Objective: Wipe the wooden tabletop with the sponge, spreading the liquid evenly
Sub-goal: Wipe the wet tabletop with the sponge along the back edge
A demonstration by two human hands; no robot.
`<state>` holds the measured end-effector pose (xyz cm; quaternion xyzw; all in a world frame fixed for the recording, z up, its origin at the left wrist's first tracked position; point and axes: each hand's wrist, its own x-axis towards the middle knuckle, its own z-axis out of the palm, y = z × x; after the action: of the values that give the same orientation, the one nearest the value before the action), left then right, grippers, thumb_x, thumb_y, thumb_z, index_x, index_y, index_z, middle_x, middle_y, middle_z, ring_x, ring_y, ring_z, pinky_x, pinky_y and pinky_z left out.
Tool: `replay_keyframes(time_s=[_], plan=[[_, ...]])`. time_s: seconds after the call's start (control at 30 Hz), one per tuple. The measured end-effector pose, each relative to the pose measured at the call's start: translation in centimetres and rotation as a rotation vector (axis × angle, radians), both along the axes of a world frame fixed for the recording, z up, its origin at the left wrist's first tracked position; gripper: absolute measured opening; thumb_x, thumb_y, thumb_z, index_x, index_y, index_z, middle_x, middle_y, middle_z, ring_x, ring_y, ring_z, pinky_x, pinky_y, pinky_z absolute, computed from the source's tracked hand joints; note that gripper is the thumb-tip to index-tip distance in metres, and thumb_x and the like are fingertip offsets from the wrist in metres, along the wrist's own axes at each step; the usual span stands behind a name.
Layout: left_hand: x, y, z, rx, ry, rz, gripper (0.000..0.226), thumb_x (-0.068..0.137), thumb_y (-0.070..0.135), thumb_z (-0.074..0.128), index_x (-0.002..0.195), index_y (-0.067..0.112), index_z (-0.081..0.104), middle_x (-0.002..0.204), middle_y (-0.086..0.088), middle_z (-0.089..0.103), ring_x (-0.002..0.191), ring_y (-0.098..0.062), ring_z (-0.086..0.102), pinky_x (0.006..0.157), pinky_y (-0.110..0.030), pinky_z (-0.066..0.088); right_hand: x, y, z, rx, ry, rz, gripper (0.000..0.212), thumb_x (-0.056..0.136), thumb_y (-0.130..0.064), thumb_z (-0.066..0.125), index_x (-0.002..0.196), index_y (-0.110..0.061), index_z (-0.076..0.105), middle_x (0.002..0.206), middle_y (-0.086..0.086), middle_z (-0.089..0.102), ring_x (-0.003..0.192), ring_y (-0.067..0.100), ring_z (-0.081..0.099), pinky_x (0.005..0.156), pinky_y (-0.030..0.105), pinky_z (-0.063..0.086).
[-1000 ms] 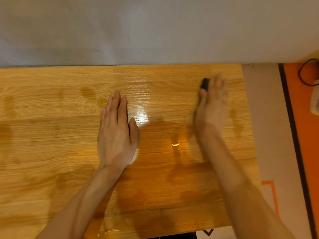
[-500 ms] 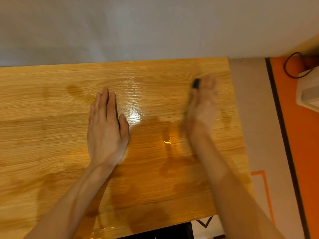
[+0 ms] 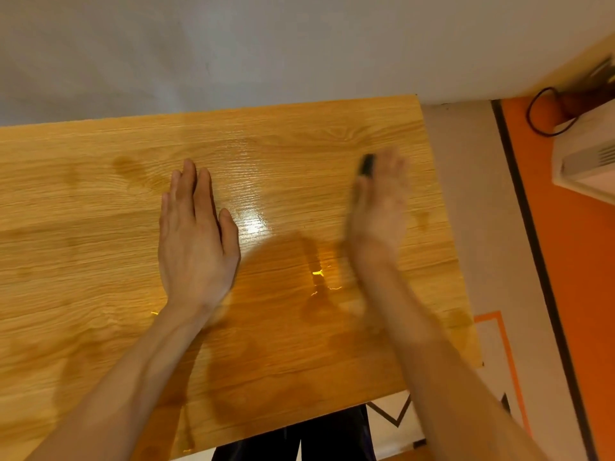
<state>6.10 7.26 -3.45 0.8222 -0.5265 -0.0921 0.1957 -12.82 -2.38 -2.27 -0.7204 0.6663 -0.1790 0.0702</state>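
Sponge (image 3: 367, 165) under blurred right hand (image 3: 379, 211), unlabelled.

left hand (image 3: 196, 247) flat on tabletop (image 3: 83, 201), right hand (image 3: 377, 211) gripping sponge (image 3: 367, 165)

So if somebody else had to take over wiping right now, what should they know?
Left hand: flat on the tabletop, fingers straight, holding nothing.
Right hand: blurred, over the dark sponge near the table's far right corner; only a bit of the sponge shows.
Done: wet shine and damp patches in the middle and toward the near edge.
Left: the darker blotches on the left side look uneven, so spread the liquid there, then along the far edge.
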Motion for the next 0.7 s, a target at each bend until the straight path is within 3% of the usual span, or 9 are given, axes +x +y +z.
replay_keyframes(time_s=[0.07, 0.17, 0.23, 0.33, 0.4, 0.47, 0.53, 0.7], plan=[[0.0, -0.1, 0.0, 0.001, -0.009, 0.000, 0.055, 0.106, 0.017, 0.039, 0.157, -0.001, 0.028, 0.166, -0.019, 0.022, 0.156, -0.034, 0.016, 0.128, -0.043, 0.011, 4.8, 3.5, -0.9, -0.099, 0.068, 0.297, 0.062, 0.093, -0.002, 0.054, 0.148, -0.003, 0.026, 0.156, 0.014, 0.028, 0.147, 0.030, 0.021, 0.122, 0.040, 0.018], [-0.2, 0.1, 0.0, -0.003, -0.012, 0.002, 0.054, 0.106, 0.017, 0.039, 0.157, -0.001, 0.028, 0.166, -0.018, 0.022, 0.156, -0.033, 0.016, 0.128, -0.043, 0.011, 5.2, 3.9, -0.4, -0.014, 0.057, 0.571, 0.051, 0.099, -0.010, 0.050, 0.147, -0.007, 0.034, 0.155, 0.011, 0.032, 0.147, 0.027, 0.024, 0.121, 0.040, 0.024], [-0.3, 0.1, 0.0, -0.014, -0.008, -0.004, 0.054, 0.106, 0.018, 0.038, 0.156, -0.001, 0.029, 0.166, -0.018, 0.022, 0.156, -0.033, 0.016, 0.128, -0.043, 0.011, 1.5, 1.2, 0.1, 0.029, -0.021, 0.492, 0.046, 0.097, -0.004, 0.054, 0.141, -0.002, 0.042, 0.150, 0.016, 0.040, 0.143, 0.032, 0.031, 0.118, 0.044, 0.030], [-0.2, 0.0, -0.1, -0.022, -0.008, 0.000, 0.054, 0.107, 0.018, 0.038, 0.157, -0.001, 0.029, 0.167, -0.018, 0.022, 0.156, -0.033, 0.016, 0.128, -0.043, 0.010, -3.6, -3.3, 1.4, 0.168, -0.117, 0.142, 0.047, 0.103, -0.013, 0.040, 0.149, -0.005, 0.029, 0.158, 0.013, 0.024, 0.149, 0.027, 0.015, 0.123, 0.038, 0.016], [-0.1, -0.1, -0.1, -0.029, -0.016, 0.005, 0.054, 0.107, 0.018, 0.038, 0.157, -0.001, 0.028, 0.167, -0.018, 0.022, 0.156, -0.033, 0.016, 0.128, -0.043, 0.010, -2.9, -4.6, 1.7, 0.178, -0.184, 0.012, 0.049, 0.105, -0.016, 0.036, 0.151, -0.007, 0.023, 0.160, 0.009, 0.019, 0.150, 0.024, 0.009, 0.123, 0.036, 0.010], [-0.1, 0.0, -0.2, -0.036, -0.020, 0.005, 0.054, 0.107, 0.019, 0.037, 0.157, -0.001, 0.029, 0.166, -0.018, 0.023, 0.156, -0.033, 0.017, 0.128, -0.043, 0.011, 0.1, -3.9, 1.7, 0.208, -0.216, 0.120, 0.049, 0.106, -0.020, 0.034, 0.152, -0.009, 0.020, 0.161, 0.007, 0.017, 0.150, 0.023, 0.006, 0.124, 0.036, 0.007], [-0.2, 0.0, -0.4, -0.046, -0.025, 0.007, 0.055, 0.106, 0.020, 0.036, 0.156, -0.001, 0.029, 0.166, -0.018, 0.023, 0.156, -0.033, 0.017, 0.128, -0.042, 0.011, 2.1, -1.7, 1.4, 0.180, -0.180, 0.376, 0.047, 0.106, -0.021, 0.033, 0.151, -0.012, 0.024, 0.161, 0.009, 0.017, 0.150, 0.025, 0.006, 0.124, 0.039, 0.007], [-0.2, 0.1, -0.4, -0.053, -0.018, 0.011, 0.057, 0.106, 0.026, 0.034, 0.157, 0.000, 0.029, 0.166, -0.017, 0.023, 0.156, -0.031, 0.017, 0.128, -0.041, 0.011, -2.3, 9.9, 0.7, 0.233, -0.141, 0.688, 0.047, 0.100, -0.019, 0.043, 0.145, -0.009, 0.036, 0.156, 0.011, 0.026, 0.148, 0.031, 0.015, 0.121, 0.050, 0.017]])
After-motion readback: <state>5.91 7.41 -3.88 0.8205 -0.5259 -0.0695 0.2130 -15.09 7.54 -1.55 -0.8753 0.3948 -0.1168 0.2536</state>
